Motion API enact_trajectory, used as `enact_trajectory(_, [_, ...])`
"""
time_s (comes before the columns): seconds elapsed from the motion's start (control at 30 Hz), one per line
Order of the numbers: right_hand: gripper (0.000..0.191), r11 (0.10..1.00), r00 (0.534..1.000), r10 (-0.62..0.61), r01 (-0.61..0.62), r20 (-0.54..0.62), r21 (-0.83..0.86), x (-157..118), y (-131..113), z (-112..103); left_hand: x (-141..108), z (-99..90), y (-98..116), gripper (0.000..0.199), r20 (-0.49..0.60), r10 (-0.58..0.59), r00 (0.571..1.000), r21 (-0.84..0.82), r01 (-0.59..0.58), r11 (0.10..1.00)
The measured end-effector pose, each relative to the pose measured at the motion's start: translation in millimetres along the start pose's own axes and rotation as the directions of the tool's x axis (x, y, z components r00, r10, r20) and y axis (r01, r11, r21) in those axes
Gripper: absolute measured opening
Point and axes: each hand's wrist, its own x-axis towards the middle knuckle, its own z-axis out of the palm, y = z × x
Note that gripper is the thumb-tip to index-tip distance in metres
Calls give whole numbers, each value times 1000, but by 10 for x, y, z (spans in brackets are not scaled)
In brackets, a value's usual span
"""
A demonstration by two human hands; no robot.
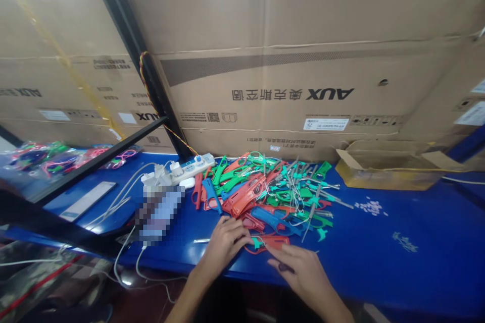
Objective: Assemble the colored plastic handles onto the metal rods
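Note:
A red lighter casing half (279,242) lies at the front of the blue table, with a teal part (257,243) and thin white wire in it. My left hand (228,241) is closed at the casing's left end, its fingertips on the teal part. A thin metal tube (201,240) sticks out to the left of that hand. At the casing's right side, my right hand (301,268) is closed around a small dark-handled tool (285,267), whose tip I cannot make out. Just beyond both hands, red, blue and green lighter casings (244,197) lie heaped with teal-and-metal lighter inserts (303,186).
A power strip (193,167) with plugs, a pixelated phone (161,214) and white cables are at left, beside a black metal frame (132,30). An open carton (386,176) stands at back right. Small white pieces (371,206) and thin metal bits (404,242) lie at right.

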Motion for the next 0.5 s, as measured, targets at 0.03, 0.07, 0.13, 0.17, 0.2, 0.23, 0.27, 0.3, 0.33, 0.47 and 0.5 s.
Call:
enact_trajectory(0.03, [33,1000,1000,0,0,1,-1,-1,6,5,-5,2,2,36,-7,2,1000,-3,-2,1000])
enact_trajectory(0.07, [33,1000,1000,-2,2,3,-3,-2,12,10,-10,6,5,35,-15,9,1000,-4,-9,1000])
enact_trajectory(0.13, [33,1000,1000,-7,7,4,-5,-4,20,19,-21,15,15,34,-29,29,999,5,-29,1000])
enact_trajectory(0.17, [33,1000,1000,-10,10,3,-5,-4,21,22,-27,20,22,34,-35,40,999,17,-39,999])
enact_trajectory(0.2, [33,1000,1000,-12,12,1,-5,-5,20,24,-32,25,29,34,-42,52,998,35,-50,998])
enact_trajectory(0.23, [33,1000,1000,-11,11,0,-4,-5,18,24,-36,29,36,34,-49,65,997,55,-62,997])
enact_trajectory(0.27, [33,1000,1000,-4,4,0,-2,-6,15,23,-40,31,43,34,-56,78,995,75,-74,994])
enact_trajectory(0.3, [32,1000,1000,5,-5,4,0,-6,11,21,-43,32,48,33,-64,90,994,91,-84,992])
enact_trajectory(0.33, [33,1000,1000,17,-17,8,2,-6,7,18,-44,31,53,33,-71,101,992,100,-93,991])
enact_trajectory(0.47, [32,999,999,50,-50,20,21,-2,-2,7,-40,14,51,28,-72,92,993,76,-87,993])
enact_trajectory(0.5, [32,998,998,54,-55,23,27,0,-6,3,-37,11,48,28,-72,83,994,64,-78,995])
